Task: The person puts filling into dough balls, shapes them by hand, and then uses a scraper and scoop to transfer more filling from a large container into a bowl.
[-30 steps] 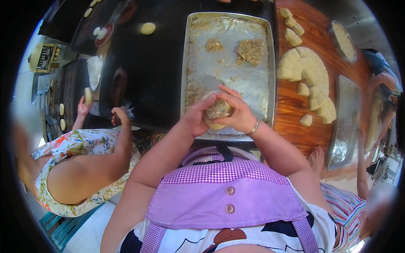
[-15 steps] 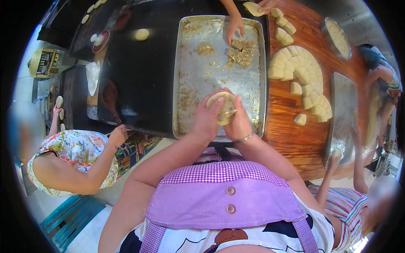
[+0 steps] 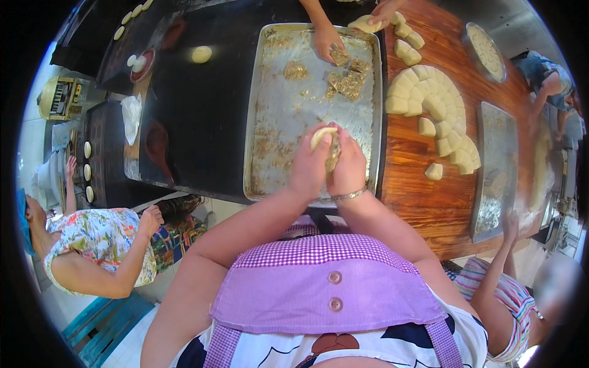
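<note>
Between my two hands, over the near part of a metal tray (image 3: pixel 282 116), is a dough round (image 3: pixel 323 136) with brown crumbly filling (image 3: pixel 334 153) in it. My left hand (image 3: pixel 308 168) is curled round its left side, thumb on the dough. My right hand (image 3: pixel 351 162), with a bracelet at the wrist, cups it from the right; its fingers are partly hidden. Farther up the tray lie a broken slab of filling (image 3: pixel 348 86) and a smaller clump (image 3: pixel 296 70). Across from me, another person's hand (image 3: pixel 328 42) grips a lump of filling; their other hand (image 3: pixel 385 11) holds a dough round (image 3: pixel 364 24).
Cut dough pieces (image 3: pixel 451 107) form an arc on the wooden table (image 3: pixel 411 202) at right, near a round pan (image 3: pixel 485 52) and a long metal sheet (image 3: pixel 494 184). A dough disc (image 3: pixel 201 54) and a wooden paddle (image 3: pixel 157 147) lie on the dark surface at left. People work on both sides.
My hands have closed further round the dough, tilting it more upright. The person opposite has taken a lump off the filling slab. The person at left has let go of the paddle.
</note>
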{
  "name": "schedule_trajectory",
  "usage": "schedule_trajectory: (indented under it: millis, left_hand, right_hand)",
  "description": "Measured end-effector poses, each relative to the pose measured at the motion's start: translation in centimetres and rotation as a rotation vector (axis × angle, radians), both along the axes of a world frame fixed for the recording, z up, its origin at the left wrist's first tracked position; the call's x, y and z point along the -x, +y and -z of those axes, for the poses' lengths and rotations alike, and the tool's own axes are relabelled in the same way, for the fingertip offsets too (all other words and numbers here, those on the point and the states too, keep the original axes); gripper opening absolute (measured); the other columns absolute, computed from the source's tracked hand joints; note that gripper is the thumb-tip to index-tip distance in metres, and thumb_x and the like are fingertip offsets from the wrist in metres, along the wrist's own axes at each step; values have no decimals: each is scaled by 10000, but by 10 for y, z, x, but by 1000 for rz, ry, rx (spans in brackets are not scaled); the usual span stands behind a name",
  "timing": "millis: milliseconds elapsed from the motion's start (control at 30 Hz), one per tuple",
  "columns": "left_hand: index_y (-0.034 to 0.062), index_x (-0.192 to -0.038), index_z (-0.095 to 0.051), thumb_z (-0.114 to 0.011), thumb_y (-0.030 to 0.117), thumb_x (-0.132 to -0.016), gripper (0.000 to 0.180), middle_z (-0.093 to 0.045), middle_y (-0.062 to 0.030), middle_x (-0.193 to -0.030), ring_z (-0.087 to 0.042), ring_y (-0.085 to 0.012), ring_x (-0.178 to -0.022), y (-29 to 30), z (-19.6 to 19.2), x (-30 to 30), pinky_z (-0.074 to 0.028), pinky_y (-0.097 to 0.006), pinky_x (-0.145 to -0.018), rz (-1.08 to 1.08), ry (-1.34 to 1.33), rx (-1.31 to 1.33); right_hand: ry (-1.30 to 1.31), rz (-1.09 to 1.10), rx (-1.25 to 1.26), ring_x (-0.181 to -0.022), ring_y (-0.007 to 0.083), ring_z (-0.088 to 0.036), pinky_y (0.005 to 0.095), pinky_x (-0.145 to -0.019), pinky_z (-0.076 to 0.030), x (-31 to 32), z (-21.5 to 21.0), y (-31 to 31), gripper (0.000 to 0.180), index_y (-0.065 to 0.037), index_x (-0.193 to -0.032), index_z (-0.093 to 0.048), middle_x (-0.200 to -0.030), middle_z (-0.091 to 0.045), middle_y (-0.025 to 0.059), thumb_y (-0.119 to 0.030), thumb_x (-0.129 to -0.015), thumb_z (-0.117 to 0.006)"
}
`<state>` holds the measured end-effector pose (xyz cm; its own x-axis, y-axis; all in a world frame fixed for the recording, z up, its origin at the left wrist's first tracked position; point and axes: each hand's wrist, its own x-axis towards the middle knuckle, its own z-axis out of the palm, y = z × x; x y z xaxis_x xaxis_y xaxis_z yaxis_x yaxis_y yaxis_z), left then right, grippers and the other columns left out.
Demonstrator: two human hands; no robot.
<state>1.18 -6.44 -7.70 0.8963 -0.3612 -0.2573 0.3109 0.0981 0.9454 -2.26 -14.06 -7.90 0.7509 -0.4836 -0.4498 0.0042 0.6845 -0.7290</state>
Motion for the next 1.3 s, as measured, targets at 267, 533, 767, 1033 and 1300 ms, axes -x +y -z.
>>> schedule_trajectory:
  millis: [267,533,767,1033,1300]
  left_hand:
    - [77,-1331,-458,-626,348,-947,498,-561,-73,-1251,-547,-179,-1159,0,-9,-30,-454,-358,-996,56,376,621]
    - [76,-1269,-558,-647,227,-934,378,-617,-32,-1115,-573,-107,-1025,-52,0,-24,-475,-282,-926,-60,104,295]
    - [71,-1373,-476,-635,188,-949,468,-549,-61,-1277,-509,-122,-1161,-79,68,-6,-426,-284,-998,-41,84,194]
    - [78,-1345,-476,-574,258,-987,412,-555,-42,-1230,-523,-144,-1148,-71,70,2,-431,-297,-998,-58,139,557]
    - [47,-1278,-543,-576,163,-968,332,-602,-57,-1163,-538,-164,-1129,-71,64,6,-426,-312,-1000,-131,-122,108]
  right_hand:
    - [-118,-122,211,-1273,219,-463,355,-1106,-326,-15,-3,-22,603,-9,-1423,-391,-1366,-500,117,-469,-1035,-362]
    - [-257,-206,15,-1073,215,-584,341,-942,-485,-32,9,-60,421,-13,-1337,-473,-1183,-589,123,-181,-954,-524]
    - [-150,-174,106,-1179,223,-539,344,-1000,-454,-14,69,-81,347,-15,-1271,-520,-1365,-515,145,-215,-1007,-415]
    - [-404,-217,126,-1212,227,-511,362,-1011,-438,-9,76,-88,441,-55,-1314,-498,-1406,-487,99,-375,-1012,-461]
    - [-242,-204,271,-1141,224,-565,344,-961,-487,-9,58,-64,362,8,-1317,-491,-1365,-522,140,-142,-989,-457]
